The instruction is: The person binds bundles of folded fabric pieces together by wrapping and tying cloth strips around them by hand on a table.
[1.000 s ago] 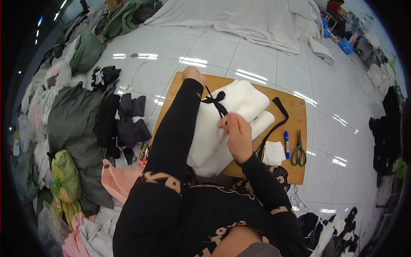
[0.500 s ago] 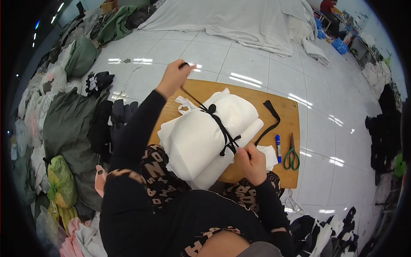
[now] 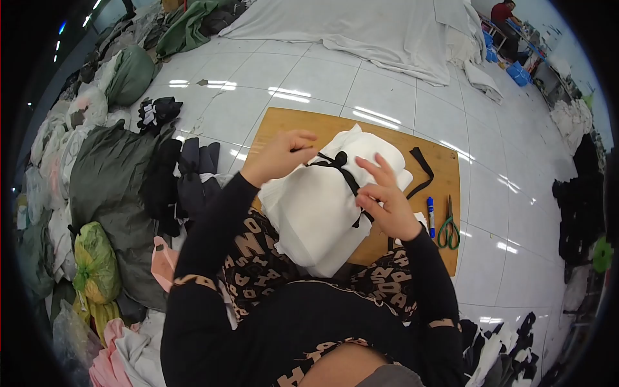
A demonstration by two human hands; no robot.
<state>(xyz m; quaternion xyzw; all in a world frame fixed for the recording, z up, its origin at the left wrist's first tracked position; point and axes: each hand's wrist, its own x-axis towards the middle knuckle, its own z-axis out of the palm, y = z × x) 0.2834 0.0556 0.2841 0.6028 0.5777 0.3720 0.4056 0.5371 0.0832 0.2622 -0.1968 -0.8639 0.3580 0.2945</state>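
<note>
A thick roll of white fabric [image 3: 309,206] lies across a low wooden board [image 3: 284,119] in front of my knees. Around its middle runs a black fabric strip [image 3: 348,177] with a knot on top. At the roll's upper left, my left hand [image 3: 280,155] has its fingers bent together at one end of the strip, beside the knot. My right hand [image 3: 390,203] hovers over the right side of the roll with fingers spread, close to the strip and partly covering it.
To the right on the board are a loose black strip [image 3: 422,171], a blue marker [image 3: 431,216] and green-handled scissors [image 3: 448,232]. Bags and dark cloth bundles [image 3: 116,200] are heaped at left. White sheeting [image 3: 361,32] covers the floor ahead. A person [image 3: 504,22] sits far right.
My left hand has come down and in toward the knot from its stretched-out pull. My right hand has risen and its fingers have opened from the strip's lower end.
</note>
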